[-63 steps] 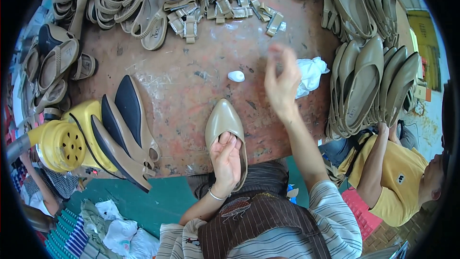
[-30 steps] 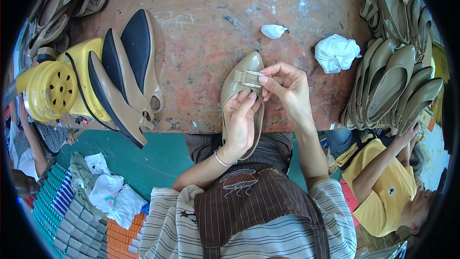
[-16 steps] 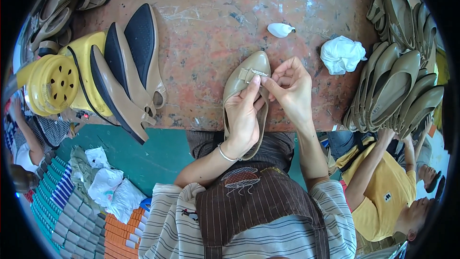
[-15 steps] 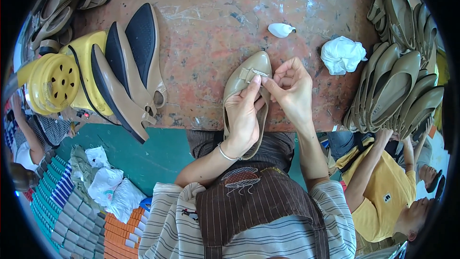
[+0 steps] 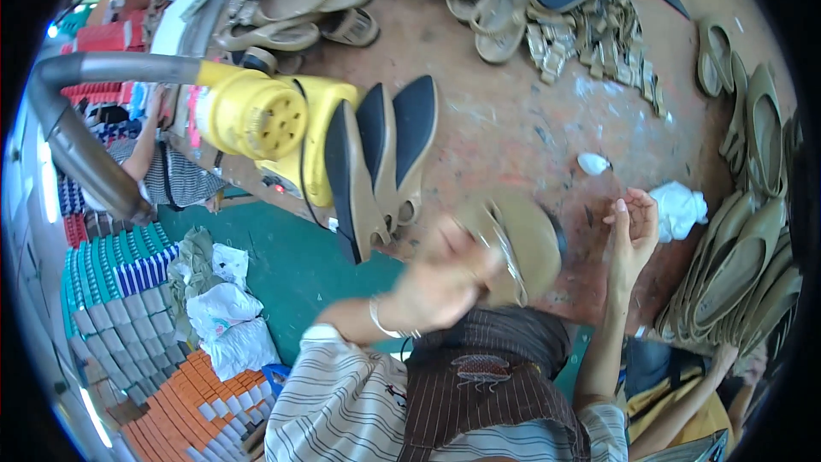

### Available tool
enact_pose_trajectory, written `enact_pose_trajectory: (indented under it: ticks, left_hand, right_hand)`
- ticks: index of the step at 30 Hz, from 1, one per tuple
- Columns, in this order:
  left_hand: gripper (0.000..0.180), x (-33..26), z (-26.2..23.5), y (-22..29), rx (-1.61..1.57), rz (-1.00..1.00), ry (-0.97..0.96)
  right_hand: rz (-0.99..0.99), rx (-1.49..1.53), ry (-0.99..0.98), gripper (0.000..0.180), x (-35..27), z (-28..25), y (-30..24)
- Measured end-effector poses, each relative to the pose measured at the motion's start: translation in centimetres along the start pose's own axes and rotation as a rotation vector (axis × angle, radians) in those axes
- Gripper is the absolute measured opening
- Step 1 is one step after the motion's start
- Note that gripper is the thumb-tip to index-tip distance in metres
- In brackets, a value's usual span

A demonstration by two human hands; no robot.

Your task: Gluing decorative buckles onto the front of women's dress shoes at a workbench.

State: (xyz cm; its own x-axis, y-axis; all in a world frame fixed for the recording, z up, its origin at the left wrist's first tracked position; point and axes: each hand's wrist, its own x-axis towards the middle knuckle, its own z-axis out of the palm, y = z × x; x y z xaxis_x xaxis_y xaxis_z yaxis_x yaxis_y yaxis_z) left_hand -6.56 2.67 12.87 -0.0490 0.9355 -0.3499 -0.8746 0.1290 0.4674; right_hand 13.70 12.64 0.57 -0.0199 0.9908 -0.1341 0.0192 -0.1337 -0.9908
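Note:
Smeared by motion, my left hand (image 5: 449,278) grips a tan shoe (image 5: 534,244) raised close to me at the table's near edge. A shiny strip shows along the shoe next to my fingers. To the right, my right hand (image 5: 633,227) is off the shoe, its fingers apart and loosely bent, with nothing seen in them. Just beside it lies a crumpled white bundle (image 5: 680,210). A small white squeeze bottle (image 5: 593,163) lies on the table beyond that hand.
Dark-soled shoes (image 5: 372,162) lean against a yellow blower machine (image 5: 329,137) on the left. Tan shoes (image 5: 731,265) stand packed at the right, near a co-worker's arms (image 5: 693,398). Sandals (image 5: 500,21) and buckle straps (image 5: 599,43) lie at the far side of the table (image 5: 479,128).
My left hand has lifted the shoe toward me and turned it. My right hand has let go and moved right, near the white bundle. The view has swung left.

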Motion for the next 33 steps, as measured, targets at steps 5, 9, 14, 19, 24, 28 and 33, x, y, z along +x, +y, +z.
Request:
enact_pose_trajectory:
  ticks: [5, 9, 14, 19, 24, 28, 33]
  left_hand:
    - [0.006, 9.1, 4.1, 19.4, 0.616, 0.796, 0.051]
    - [0.041, 14.1, 3.1, 38.8, 0.289, 0.542, 0.133]
    - [0.037, 12.2, -1.4, 25.5, 1.739, 1.129, 0.387]
    - [0.065, 6.7, -7.7, 8.0, 2.712, 0.449, 0.096]
    - [0.071, 7.9, -10.3, 7.4, 3.114, 0.4, 0.314]
    - [0.073, 7.9, -8.5, 9.0, 2.834, 0.396, 0.42]
    - [0.08, 5.8, -5.9, 8.3, 2.255, 1.086, 0.268]
  right_hand:
    - [-0.277, -0.388, -0.016, 0.048, 1.6, 2.2, 1.3]
    - [-0.377, -0.518, -0.086, 0.055, 2.2, 4.1, 0.4]
    - [-0.32, -0.573, 0.009, 0.049, 2.8, 3.9, 0.8]
    - [-0.431, -0.602, 0.03, 0.032, 3.4, 4.4, 1.1]
    - [-0.317, -0.467, 0.024, 0.022, 3.0, 4.4, 0.8]
    - [-0.133, -0.064, 0.002, 0.018, 0.8, 2.4, 1.2]
    - [-0.143, -0.075, 0.005, 0.018, -1.9, 0.0, 0.2]
